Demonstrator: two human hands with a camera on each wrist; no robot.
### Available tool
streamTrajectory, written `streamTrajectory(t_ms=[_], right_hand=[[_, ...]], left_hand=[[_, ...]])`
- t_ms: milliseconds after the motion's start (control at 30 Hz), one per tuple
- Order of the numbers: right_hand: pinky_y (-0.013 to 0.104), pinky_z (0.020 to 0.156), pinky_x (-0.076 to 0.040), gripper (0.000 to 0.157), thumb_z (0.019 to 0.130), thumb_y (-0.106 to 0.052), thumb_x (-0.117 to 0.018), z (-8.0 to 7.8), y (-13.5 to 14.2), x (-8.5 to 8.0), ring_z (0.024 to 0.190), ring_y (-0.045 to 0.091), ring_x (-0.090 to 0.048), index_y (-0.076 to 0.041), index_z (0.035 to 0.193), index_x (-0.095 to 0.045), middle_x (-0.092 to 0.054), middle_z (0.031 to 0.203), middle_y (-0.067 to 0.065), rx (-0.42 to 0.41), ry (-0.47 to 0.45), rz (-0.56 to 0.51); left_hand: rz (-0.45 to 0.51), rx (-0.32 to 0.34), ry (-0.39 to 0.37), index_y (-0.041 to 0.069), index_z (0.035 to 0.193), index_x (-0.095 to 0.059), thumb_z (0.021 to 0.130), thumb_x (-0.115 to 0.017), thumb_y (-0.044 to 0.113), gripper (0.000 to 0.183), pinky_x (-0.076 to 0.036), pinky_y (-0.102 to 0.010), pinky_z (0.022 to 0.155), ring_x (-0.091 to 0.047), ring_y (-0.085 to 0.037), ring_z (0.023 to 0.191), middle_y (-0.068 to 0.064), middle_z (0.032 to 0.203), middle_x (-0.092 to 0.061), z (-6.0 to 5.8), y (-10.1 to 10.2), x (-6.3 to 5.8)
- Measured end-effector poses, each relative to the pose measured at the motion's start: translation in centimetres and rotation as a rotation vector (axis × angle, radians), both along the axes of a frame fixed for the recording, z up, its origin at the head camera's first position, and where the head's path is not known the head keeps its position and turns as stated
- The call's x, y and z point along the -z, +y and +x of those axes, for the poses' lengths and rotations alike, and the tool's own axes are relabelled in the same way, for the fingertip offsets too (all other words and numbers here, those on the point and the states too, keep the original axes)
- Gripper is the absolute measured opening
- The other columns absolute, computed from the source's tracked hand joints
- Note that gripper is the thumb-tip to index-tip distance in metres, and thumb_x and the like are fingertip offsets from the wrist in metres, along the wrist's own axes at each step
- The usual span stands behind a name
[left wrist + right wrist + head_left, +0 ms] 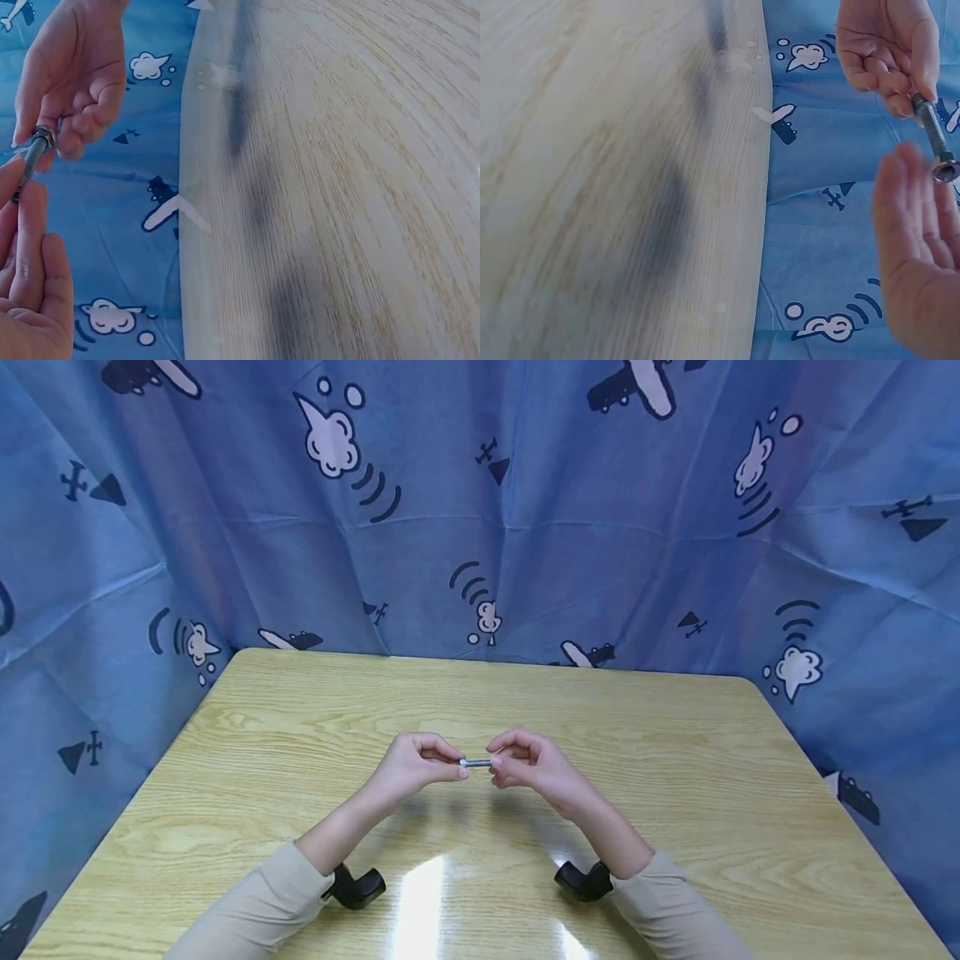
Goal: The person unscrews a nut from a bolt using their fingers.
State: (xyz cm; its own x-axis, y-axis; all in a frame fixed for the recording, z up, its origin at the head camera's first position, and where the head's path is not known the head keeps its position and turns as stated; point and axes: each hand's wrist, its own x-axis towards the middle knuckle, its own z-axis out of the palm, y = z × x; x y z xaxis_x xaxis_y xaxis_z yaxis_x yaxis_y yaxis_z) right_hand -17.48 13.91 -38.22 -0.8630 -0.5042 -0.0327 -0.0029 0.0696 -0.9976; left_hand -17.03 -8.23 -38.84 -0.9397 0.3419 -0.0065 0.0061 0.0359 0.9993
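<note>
A silver threaded bolt (477,763) is held level above the table, between both hands. My left hand (420,764) pinches its left end between thumb and fingers. At the other end sits a hex nut (45,136), with the right thumb and forefinger around it in the left wrist view. The remaining fingers of my right hand (538,768) are loosely curled. Bare thread (932,129) shows between the left fingertips and the nut in the right wrist view, where the right fingers (900,195) look blurred beside the nut.
Below the hands lies a light wood-grain table (300,710) with glare near its front. A blue patterned curtain (420,485) hangs behind and along both sides. Black wrist-worn devices (358,888) sit at the cuffs of the beige sleeves (262,902).
</note>
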Motion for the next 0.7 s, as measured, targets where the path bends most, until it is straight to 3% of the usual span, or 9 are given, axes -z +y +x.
streamTrajectory(t_ms=[100,300,433,567,700], right_hand=[[0.039,0.076,-0.054,0.025,0.091,-0.010,-0.060,0.06,-0.08,0.01,0.078,0.017,-0.063,0.009,0.107,-0.054,-0.061,0.089,0.011,0.005,-0.008,0.002],[0.035,0.079,-0.053,0.034,0.087,-0.006,-0.064,0.03,0.00,-0.04,0.083,0.016,-0.064,0.011,0.114,-0.052,-0.060,0.100,0.017,0.021,0.007,0.004],[0.038,0.076,-0.055,0.030,0.091,-0.011,-0.060,-0.05,-0.02,0.02,0.078,0.016,-0.065,0.011,0.111,-0.054,-0.063,0.094,0.019,0.029,-0.005,0.010],[0.037,0.077,-0.054,0.024,0.089,-0.007,-0.062,-0.04,0.00,-0.02,0.078,0.015,-0.065,0.009,0.106,-0.057,-0.064,0.091,0.013,0.035,0.003,-0.002],[0.034,0.079,-0.053,0.032,0.085,-0.002,-0.065,0.06,-0.08,-0.15,0.083,0.016,-0.065,0.009,0.113,-0.054,-0.061,0.097,0.009,0.051,0.005,-0.015]], left_hand=[[-0.003,0.000,-0.003,-0.009,0.094,-0.067,0.074,-0.076,0.004,0.025,-0.054,-0.032,0.074,-0.068,-0.019,0.076,-0.009,0.081,-0.070,0.02,0.00,0.01],[-0.004,-0.001,-0.016,-0.008,0.094,-0.068,0.074,-0.076,0.003,0.024,-0.054,-0.033,0.075,-0.068,-0.019,0.076,-0.009,0.082,-0.070,-0.02,-0.11,-0.02],[-0.003,0.000,-0.017,-0.007,0.095,-0.067,0.074,-0.076,0.005,0.025,-0.054,-0.033,0.076,-0.068,-0.019,0.077,-0.009,0.082,-0.070,-0.04,-0.11,-0.13],[-0.004,-0.004,-0.014,-0.008,0.095,-0.067,0.074,-0.076,0.005,0.026,-0.054,-0.033,0.075,-0.068,-0.019,0.077,-0.009,0.082,-0.070,0.00,-0.15,-0.25],[-0.001,-0.006,-0.017,-0.010,0.096,-0.066,0.074,-0.076,0.003,0.027,-0.054,-0.033,0.075,-0.067,-0.018,0.076,-0.008,0.082,-0.070,0.04,-0.21,-0.28]])
